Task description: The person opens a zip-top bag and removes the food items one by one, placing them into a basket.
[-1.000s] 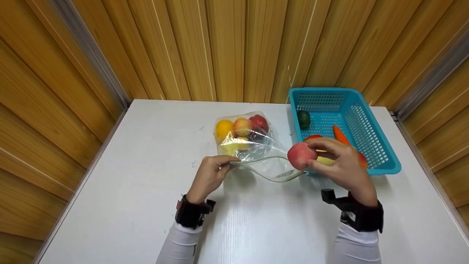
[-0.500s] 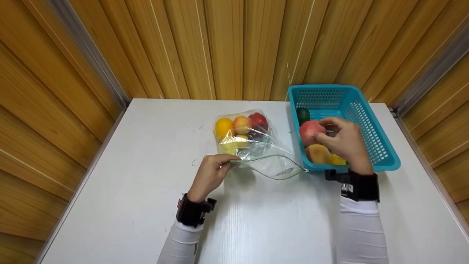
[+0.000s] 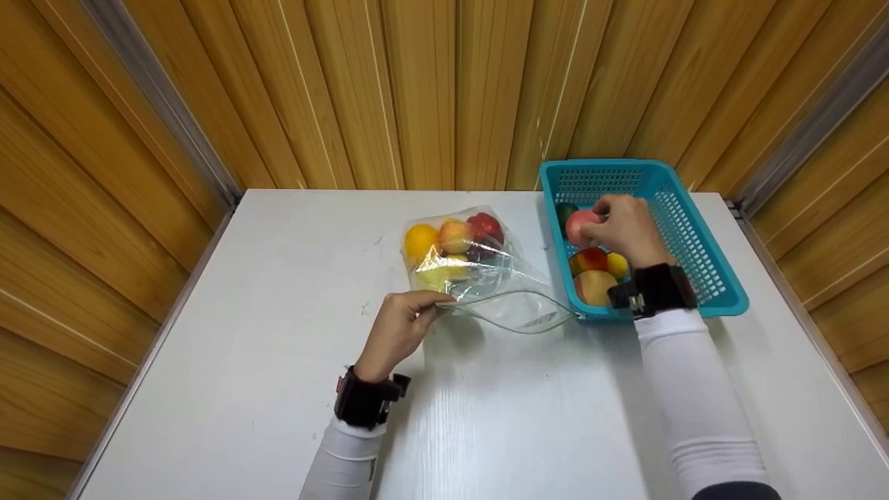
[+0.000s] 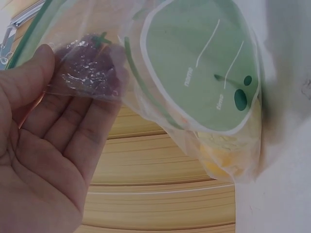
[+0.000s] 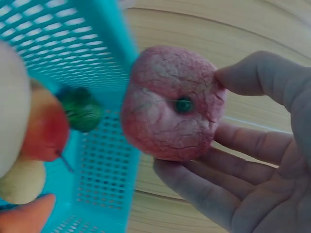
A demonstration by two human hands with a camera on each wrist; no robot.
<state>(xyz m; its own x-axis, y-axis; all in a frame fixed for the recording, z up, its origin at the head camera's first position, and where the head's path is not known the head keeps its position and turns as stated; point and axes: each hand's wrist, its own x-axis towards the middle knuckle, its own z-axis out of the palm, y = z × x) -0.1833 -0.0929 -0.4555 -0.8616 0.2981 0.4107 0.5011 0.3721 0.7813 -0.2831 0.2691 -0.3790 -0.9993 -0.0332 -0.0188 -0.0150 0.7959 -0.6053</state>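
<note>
Left hand [image 3: 397,332] pinches bag [image 3: 487,280]; right hand [image 3: 628,228], probable peach [image 5: 163,119].

bag [image 3: 492,283] on table [image 3: 278,312], left of basket [image 3: 684,222] | orange [image 3: 421,242] in bag | fruit [image 3: 594,287] in basket

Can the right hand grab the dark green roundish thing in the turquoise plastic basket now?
Probably not yet: the right hand holds a round, wrinkled pink fruit. With that set down, it likely could, since the dark green roundish thing lies close by in the open-topped turquoise plastic basket.
</note>
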